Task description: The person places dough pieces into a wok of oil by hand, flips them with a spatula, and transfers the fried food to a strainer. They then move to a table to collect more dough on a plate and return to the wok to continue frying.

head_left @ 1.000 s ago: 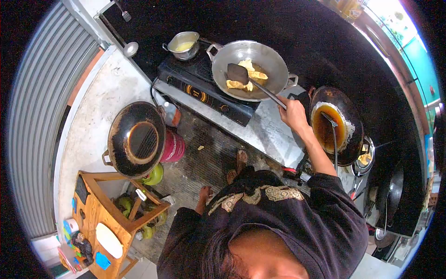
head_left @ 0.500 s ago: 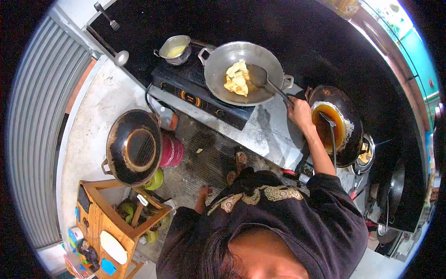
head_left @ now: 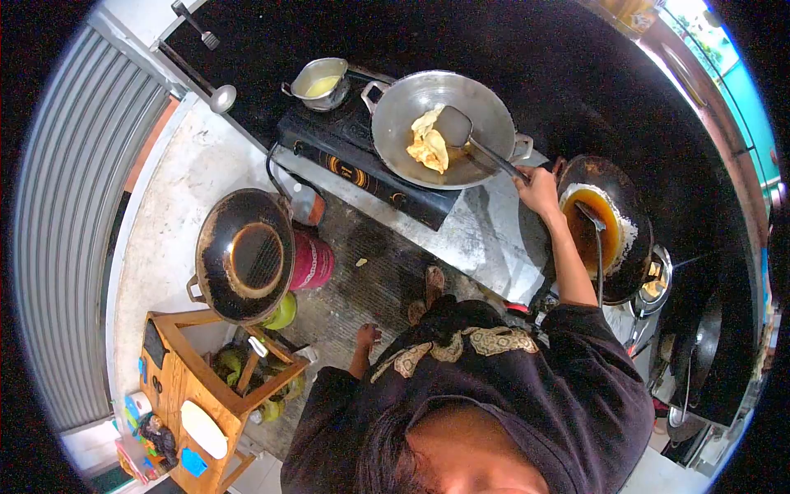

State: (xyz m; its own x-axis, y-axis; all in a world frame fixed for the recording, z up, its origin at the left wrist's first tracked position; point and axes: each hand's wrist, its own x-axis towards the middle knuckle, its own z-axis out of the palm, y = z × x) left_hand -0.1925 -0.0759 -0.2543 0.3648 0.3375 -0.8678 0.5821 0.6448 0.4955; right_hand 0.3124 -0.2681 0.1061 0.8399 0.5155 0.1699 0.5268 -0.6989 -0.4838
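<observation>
My right hand (head_left: 538, 190) is closed round the dark handle of a spatula (head_left: 492, 156). The spatula's broad blade touches or overlaps a folded, yellowish fried egg (head_left: 429, 148) in the big silver wok (head_left: 399, 103). A little oil shows beneath the egg, and the wok sits on a black gas stove (head_left: 346, 169). My left hand (head_left: 368, 334) hangs low beside my body above the floor, holding nothing, with its fingers slightly apart.
A small pot (head_left: 321, 81) with yellow liquid stands left of the wok. To the right, a dark wok (head_left: 632, 239) holds brown oil and a second turner (head_left: 594, 216). Another dark wok (head_left: 212, 276) stands left, above a wooden table (head_left: 169, 395).
The spatula blade has shifted up and left, against the egg's upper right side. The egg's shape and position have changed slightly. My left hand shows more of its fingers.
</observation>
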